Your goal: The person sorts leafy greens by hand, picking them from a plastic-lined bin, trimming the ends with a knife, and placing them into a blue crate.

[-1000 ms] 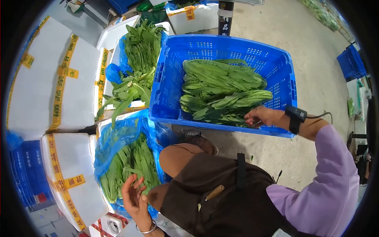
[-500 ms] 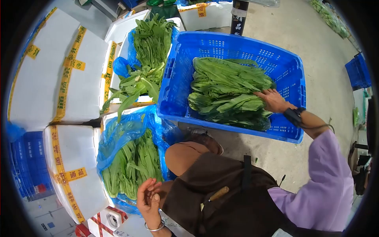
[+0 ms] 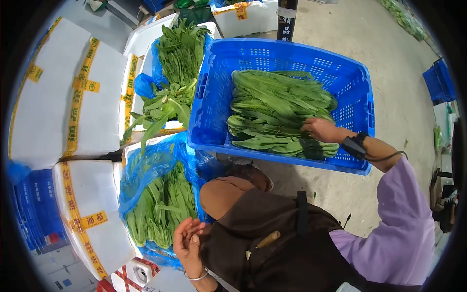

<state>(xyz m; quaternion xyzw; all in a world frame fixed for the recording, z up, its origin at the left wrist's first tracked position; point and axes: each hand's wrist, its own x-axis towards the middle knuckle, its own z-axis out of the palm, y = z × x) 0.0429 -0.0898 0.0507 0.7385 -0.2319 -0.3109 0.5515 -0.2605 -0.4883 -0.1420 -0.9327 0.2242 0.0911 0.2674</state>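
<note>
Long-leaf lettuce (image 3: 277, 102) lies in stacked bunches inside a blue plastic crate (image 3: 204, 131). My right hand (image 3: 322, 129) is in the crate at the right end of the bunches. Its fingers curl down round some leaves; the fingertips are partly hidden. My left hand (image 3: 188, 243) hangs by my knee with loosely bent fingers apart and nothing in it. Beside it is a white foam box lined with a blue plastic bag (image 3: 146, 180), holding more lettuce (image 3: 165, 209).
Another foam box behind holds leafy greens (image 3: 180, 58) that spill over its front edge. White foam boxes (image 3: 92, 107) with yellow tape are stacked at left, near blue crates (image 3: 39, 209). A black post (image 3: 287, 22) stands behind the crate. A wooden-handled tool (image 3: 267, 239) sits at my apron.
My right hand has shifted left and slightly down over the lettuce, and its fingers have curled in. The front bunch has moved toward the crate's near side. My left hand stays nearly still.
</note>
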